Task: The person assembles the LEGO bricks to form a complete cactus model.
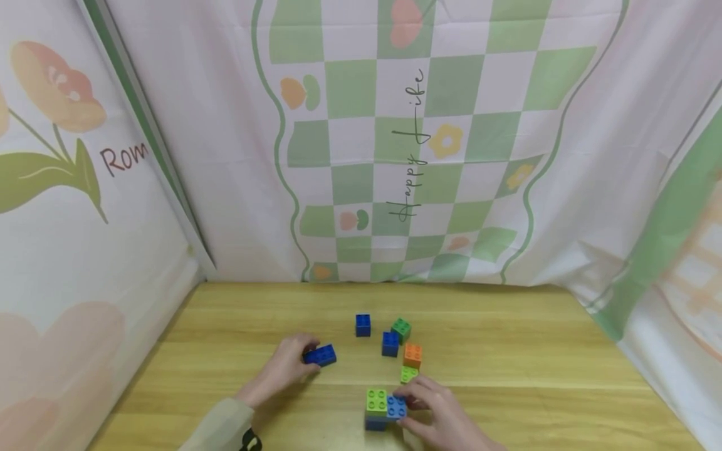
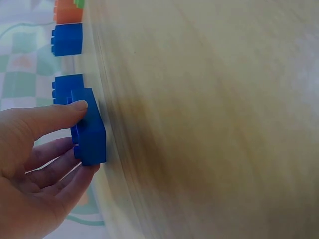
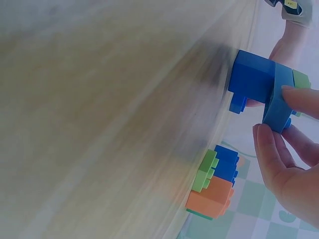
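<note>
My left hand [image 1: 284, 363] pinches a long dark blue toy building brick [image 1: 320, 356] between thumb and fingers, studs facing up in the head view. With thumb and fingertips, my right hand [image 1: 437, 413] pinches the overhanging end of a lighter blue brick [image 1: 397, 406]. That brick is the middle layer of a small stack, between a dark blue brick [image 3: 251, 74] at the bottom and a lime green brick [image 1: 376, 401] on top. In the right wrist view the lime brick is partly hidden by my thumb.
Behind the stack on the wooden table [image 1: 479, 344] stand a lime brick [image 1: 409, 374], an orange brick [image 1: 412, 355], a dark blue brick [image 1: 390, 344] and a green brick [image 1: 401, 329]. Another blue brick [image 1: 363, 325] is farther back. A patterned curtain [image 1: 350, 144] hangs behind the table.
</note>
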`<move>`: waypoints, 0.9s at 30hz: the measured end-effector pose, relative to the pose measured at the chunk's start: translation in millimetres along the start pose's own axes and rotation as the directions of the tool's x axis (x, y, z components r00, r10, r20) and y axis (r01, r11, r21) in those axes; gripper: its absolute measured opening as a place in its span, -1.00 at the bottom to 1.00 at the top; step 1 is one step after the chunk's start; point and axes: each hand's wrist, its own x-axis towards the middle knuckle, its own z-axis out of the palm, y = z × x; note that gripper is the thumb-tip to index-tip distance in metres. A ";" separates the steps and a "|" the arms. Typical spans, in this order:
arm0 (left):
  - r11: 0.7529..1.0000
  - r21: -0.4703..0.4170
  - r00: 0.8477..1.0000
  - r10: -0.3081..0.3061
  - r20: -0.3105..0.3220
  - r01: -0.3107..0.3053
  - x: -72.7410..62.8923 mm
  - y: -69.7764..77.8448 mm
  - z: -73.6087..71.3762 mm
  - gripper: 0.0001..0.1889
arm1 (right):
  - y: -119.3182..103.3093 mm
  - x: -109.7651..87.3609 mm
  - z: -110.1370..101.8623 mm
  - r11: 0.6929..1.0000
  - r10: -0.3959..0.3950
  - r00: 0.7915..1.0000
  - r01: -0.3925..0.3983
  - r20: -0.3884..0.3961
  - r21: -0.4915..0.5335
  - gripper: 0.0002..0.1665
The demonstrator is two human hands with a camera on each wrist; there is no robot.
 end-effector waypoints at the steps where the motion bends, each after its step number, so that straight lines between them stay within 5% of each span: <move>1: 1.000 0.002 1.000 0.000 0.002 0.000 0.0 -0.2 0.3 -0.55 | 0.2 -0.1 0.1 1.000 0.000 1.000 0.000 0.001 0.001 -0.54; 11: 1.000 -0.009 1.000 -0.015 0.022 0.015 0.4 0.2 1.7 -0.55 | 2.4 -1.4 1.3 0.998 -0.055 0.998 0.054 -0.034 -0.020 -0.57; 27: 1.000 -0.004 1.000 -0.008 0.029 0.008 0.4 -1.9 3.8 -0.62 | 1.2 -2.1 2.0 0.999 -0.035 0.999 0.034 -0.028 -0.027 -0.55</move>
